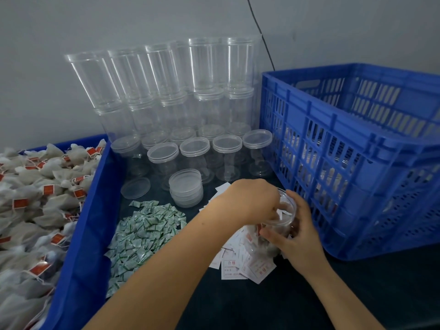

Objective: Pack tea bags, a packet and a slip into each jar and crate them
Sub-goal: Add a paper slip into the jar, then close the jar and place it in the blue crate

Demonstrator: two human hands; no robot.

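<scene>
Clear plastic jar [284, 216], lower right of centre beside the blue crate [345, 148], sits gripped in our right hand [297, 234] while our left hand [252, 201] pinches a slip [284, 213] into its mouth; we judge lidding comes next.

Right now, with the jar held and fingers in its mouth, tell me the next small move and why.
Probably draw the left hand out and reach for a lid from the stack of lids. The jar, gripped by the right hand, already shows tea bags and a white slip inside, has no lid on, and the blue crate stands beside it.
</scene>
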